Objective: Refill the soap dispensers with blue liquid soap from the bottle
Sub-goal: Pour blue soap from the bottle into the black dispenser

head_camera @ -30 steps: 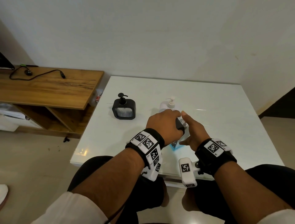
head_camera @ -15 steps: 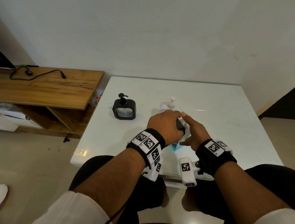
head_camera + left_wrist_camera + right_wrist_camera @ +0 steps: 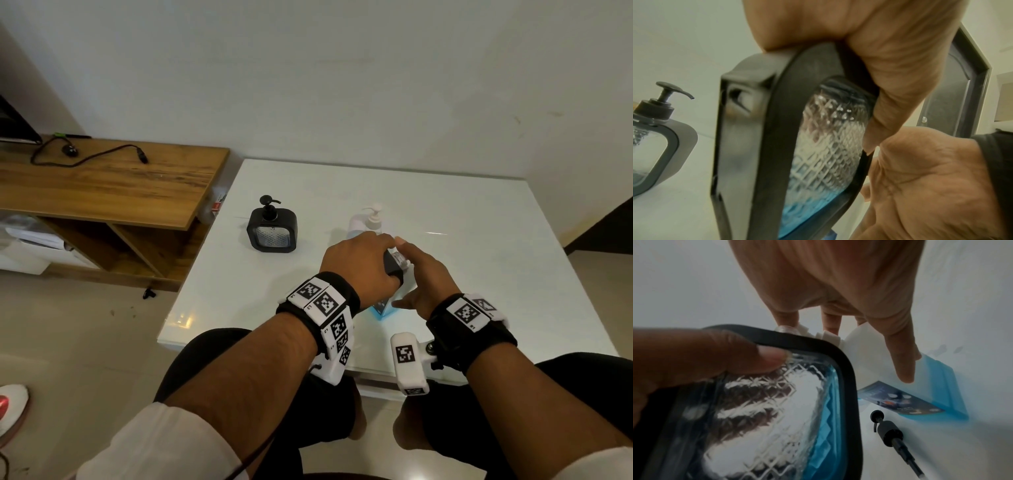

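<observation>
My left hand (image 3: 356, 263) grips a black-framed glass soap dispenser (image 3: 392, 265) by its top and tilts it. Blue soap lies in the bottom of this dispenser (image 3: 818, 146), seen through its diamond-cut glass (image 3: 756, 410). My right hand (image 3: 424, 277) holds the blue soap bottle (image 3: 931, 386), tilted, with its white threaded neck (image 3: 830, 335) against the dispenser's top edge. Only the bottle's blue base (image 3: 382, 306) shows between my hands in the head view. A second black dispenser (image 3: 272, 229) with its pump on stands at the back left.
A loose black pump (image 3: 890, 434) lies on the white table (image 3: 479, 222) beside the bottle. A white pump bottle (image 3: 370, 219) stands just behind my hands. A wooden shelf unit (image 3: 102, 185) with a cable sits left of the table.
</observation>
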Demonstrator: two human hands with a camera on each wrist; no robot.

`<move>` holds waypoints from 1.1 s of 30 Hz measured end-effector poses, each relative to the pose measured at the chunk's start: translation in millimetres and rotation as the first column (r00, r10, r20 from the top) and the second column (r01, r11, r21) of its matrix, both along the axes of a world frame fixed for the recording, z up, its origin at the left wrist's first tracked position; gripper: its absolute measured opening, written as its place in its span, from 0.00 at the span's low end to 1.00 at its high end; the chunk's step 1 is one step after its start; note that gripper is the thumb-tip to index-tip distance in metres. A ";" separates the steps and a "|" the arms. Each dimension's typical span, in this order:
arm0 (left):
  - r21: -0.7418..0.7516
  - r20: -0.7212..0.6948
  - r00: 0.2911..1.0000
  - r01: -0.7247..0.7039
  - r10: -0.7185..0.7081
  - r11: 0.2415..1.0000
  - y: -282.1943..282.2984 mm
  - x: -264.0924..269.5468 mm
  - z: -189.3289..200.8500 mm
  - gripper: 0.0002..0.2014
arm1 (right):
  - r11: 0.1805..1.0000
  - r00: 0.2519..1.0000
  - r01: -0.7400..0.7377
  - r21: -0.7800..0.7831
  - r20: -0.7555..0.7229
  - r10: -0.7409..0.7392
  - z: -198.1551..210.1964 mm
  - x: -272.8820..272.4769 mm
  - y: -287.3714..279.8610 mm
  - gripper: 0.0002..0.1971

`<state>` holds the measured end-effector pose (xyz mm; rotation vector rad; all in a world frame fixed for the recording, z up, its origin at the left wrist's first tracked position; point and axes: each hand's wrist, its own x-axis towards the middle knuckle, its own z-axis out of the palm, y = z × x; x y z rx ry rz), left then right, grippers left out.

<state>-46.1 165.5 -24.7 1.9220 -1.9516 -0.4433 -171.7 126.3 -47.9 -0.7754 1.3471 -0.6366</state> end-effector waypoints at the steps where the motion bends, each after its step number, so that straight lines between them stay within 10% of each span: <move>1: 0.000 -0.002 1.000 -0.004 0.004 1.000 -0.1 0.1 -0.2 0.22 | 1.000 1.000 -0.007 0.005 0.001 0.007 -0.1 -0.3 -0.1 0.11; 14: -0.012 -0.002 1.000 -0.009 0.009 1.000 -0.8 -0.6 -1.3 0.22 | 0.999 0.998 -0.049 0.019 -0.035 0.050 -9.8 -5.2 -6.0 0.14; 25: 0.022 0.045 0.999 -0.014 0.013 1.000 1.9 -6.0 3.9 0.21 | 0.942 0.916 -0.313 0.123 -0.224 0.334 6.8 -21.5 -20.3 0.48; 33: 0.009 0.057 0.998 -0.004 0.003 1.000 -1.6 -6.3 4.0 0.21 | 0.823 0.776 -0.533 0.194 -0.276 0.568 26.0 -48.6 -52.2 0.24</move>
